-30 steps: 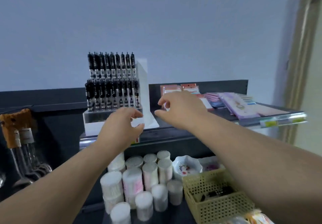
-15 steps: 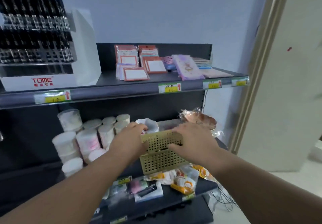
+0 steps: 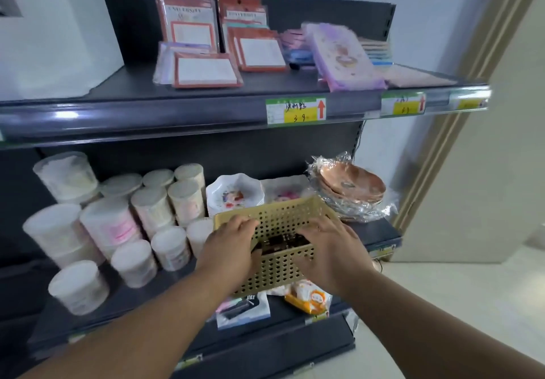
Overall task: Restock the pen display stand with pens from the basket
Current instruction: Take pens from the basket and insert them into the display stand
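A yellow perforated basket (image 3: pixel 280 219) sits on the lower shelf, on top of small packets. Dark pens (image 3: pixel 281 241) lie at its bottom, only partly visible between my hands. My left hand (image 3: pixel 231 250) grips the basket's left wall, fingers curled over the rim. My right hand (image 3: pixel 328 253) holds the near right corner, with its fingers reaching over the rim toward the pens. Of the white pen display stand (image 3: pixel 59 33) only the side panel shows, at the far left of the upper shelf; its pen rows are out of view.
Round white tubs (image 3: pixel 118 225) crowd the lower shelf left of the basket. Small floral dishes (image 3: pixel 234 194) and wrapped brown plates (image 3: pixel 352 185) stand behind it. Notepad packs (image 3: pixel 206 69) and a purple packet (image 3: pixel 343 57) lie on the upper shelf. A wall corner rises at right.
My hands came down from the pen stand on the upper shelf to the basket below and now hold it. The view swung down and right, leaving the stand almost out of view.
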